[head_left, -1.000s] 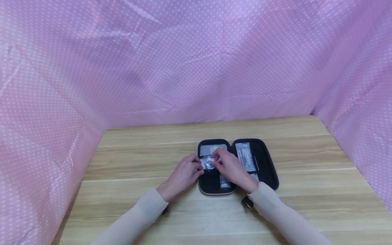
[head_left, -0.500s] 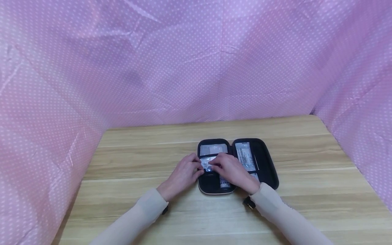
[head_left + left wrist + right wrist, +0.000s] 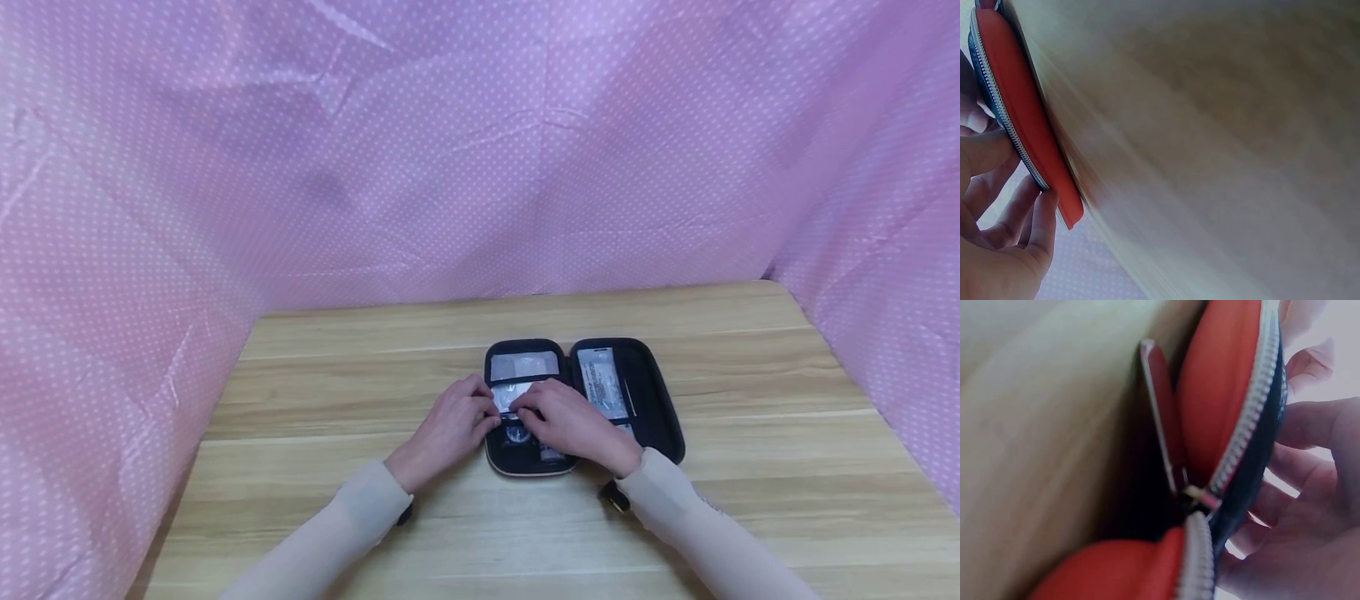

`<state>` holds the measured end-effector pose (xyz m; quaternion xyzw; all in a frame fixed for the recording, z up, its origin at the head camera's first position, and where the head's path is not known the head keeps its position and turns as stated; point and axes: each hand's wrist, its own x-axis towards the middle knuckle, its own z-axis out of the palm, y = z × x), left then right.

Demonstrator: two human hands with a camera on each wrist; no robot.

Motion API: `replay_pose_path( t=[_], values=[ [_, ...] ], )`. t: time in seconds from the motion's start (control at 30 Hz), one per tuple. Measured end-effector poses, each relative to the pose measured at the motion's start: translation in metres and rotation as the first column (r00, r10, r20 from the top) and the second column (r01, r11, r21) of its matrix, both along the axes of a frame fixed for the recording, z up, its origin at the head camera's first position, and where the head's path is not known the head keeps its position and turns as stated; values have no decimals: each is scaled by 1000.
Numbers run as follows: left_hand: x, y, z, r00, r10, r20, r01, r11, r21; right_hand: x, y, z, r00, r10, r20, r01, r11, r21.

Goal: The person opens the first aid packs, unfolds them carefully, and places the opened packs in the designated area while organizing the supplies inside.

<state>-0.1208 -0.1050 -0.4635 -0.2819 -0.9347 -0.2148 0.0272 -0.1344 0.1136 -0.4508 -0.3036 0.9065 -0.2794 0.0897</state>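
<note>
A zip case (image 3: 495, 461) lies open like a book on the table, black inside and red outside in the left wrist view. My left hand (image 3: 447, 421) grips the left rim of its left half, fingertips at the zipper (image 3: 1013, 134). Over that half, my right hand (image 3: 573, 421) pinches the top of a clear packet with a round shape inside (image 3: 517, 434), its lower part showing below the black elastic strap (image 3: 513, 418). Part of the packet is hidden by the right fingers. Just above the strap lies a flat whitish packet (image 3: 506, 394).
Another pale packet (image 3: 523, 365) sits in the top of the left half. Strapped into the right half are a printed sachet (image 3: 600, 383) and a thin white stick (image 3: 630, 398). A red zipper pull (image 3: 1163, 406) hangs by the hinge. Pink dotted cloth (image 3: 480, 167) walls the table.
My right hand has moved down and slightly right, taking the round packet from above the strap to where it shows below it. The left hand stays put.
</note>
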Motion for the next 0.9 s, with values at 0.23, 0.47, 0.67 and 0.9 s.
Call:
replay_pose_path(
  t=[0.23, 0.47, 0.67, 0.9],
  values=[
    [-1, 0, -1, 1000, -12, -21, 11, 1000, -2, 3, 1, 0, 1000, 8, -27, -9, 1000, -26],
    [0, 1, 0, 999, -18, -30, 18, 1000, -8, 4, -3, 0, 999, 4, 40, -2, 999, -53],
    [0, 1, 1, 999, -20, -36, 19, 1000, -11, 4, -7, -1, 993, -49, 111, 57, 996, -71],
    [-2, 1, 0, 1000, -18, -25, 18, 1000, -10, 2, -7, -2, 987, -43, 155, 52, 997, -53]
  ],
)
